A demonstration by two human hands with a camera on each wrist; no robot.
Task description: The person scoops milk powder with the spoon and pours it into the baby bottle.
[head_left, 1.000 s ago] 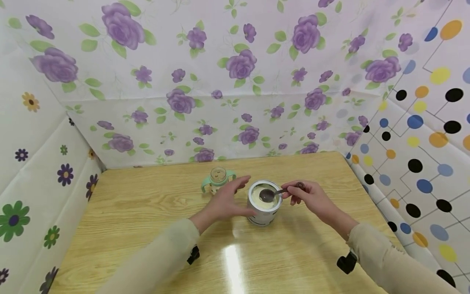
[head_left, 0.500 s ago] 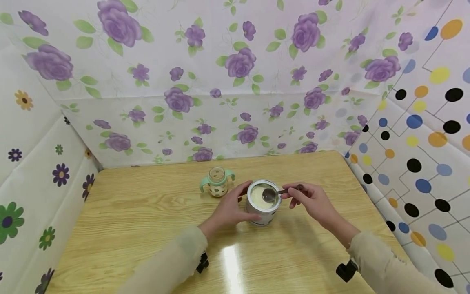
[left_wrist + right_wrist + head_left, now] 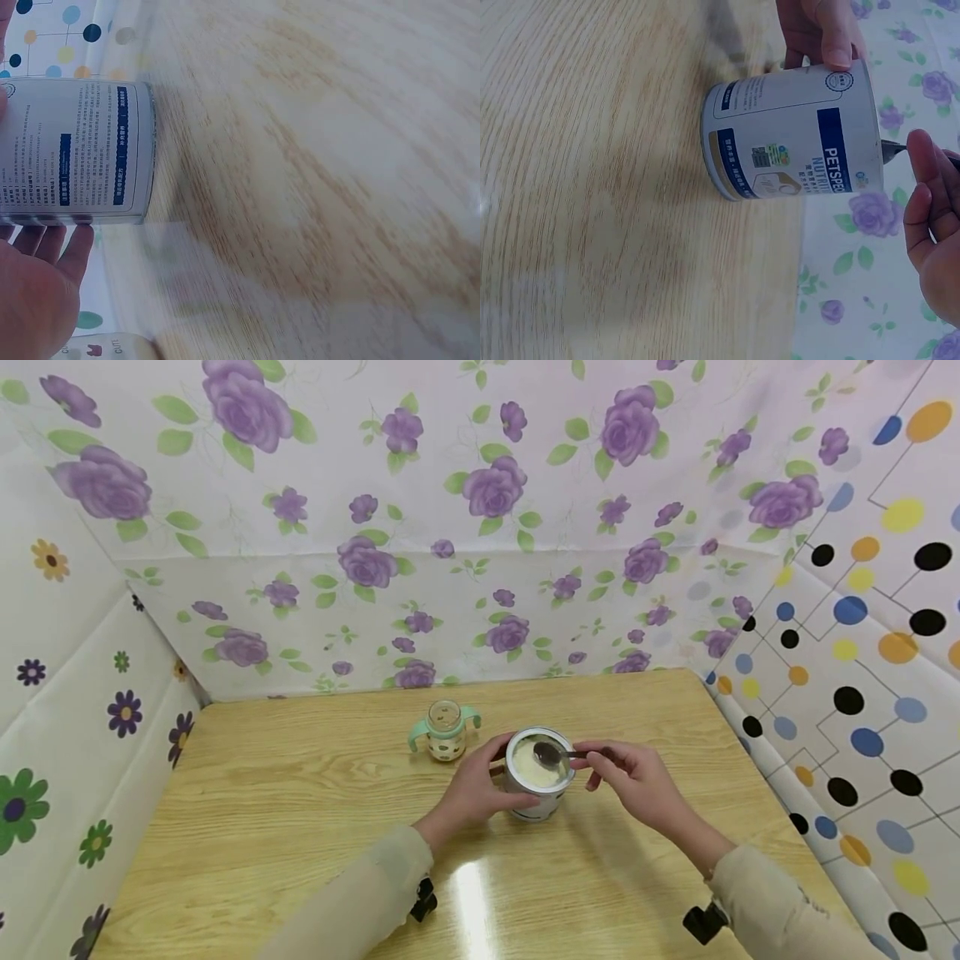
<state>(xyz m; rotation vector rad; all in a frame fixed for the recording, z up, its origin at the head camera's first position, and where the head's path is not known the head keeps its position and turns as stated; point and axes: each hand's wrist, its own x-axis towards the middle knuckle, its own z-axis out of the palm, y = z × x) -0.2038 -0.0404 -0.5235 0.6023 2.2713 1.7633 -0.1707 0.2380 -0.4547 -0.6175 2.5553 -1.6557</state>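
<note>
An open white can [image 3: 536, 802] of pale powder stands upright on the table. My left hand [image 3: 474, 787] grips its side, the thumb in front and the fingers behind; in the left wrist view those fingers [image 3: 71, 251] lie along the can's label [image 3: 75, 150]. My right hand [image 3: 637, 779] pinches the dark handle of a metal spoon [image 3: 546, 753]. The spoon's bowl is inside the can's mouth, over or at the powder; I cannot tell if it touches. In the right wrist view the can [image 3: 780, 135] hides most of the bowl, and a bit of spoon [image 3: 891, 151] shows above its rim.
A baby bottle [image 3: 446, 739] with green handles and no cap stands behind my left hand. The wood-grain table [image 3: 300, 827] meets a flowered sheet [image 3: 315, 635] at the back. Patterned sheets also hang at left and right. Small black cameras sit at both wrists.
My left hand has moved right from beside the can and now holds it. The spoon's bowl has shifted slightly over the powder, with the right hand's fingers now closer to the rim.
</note>
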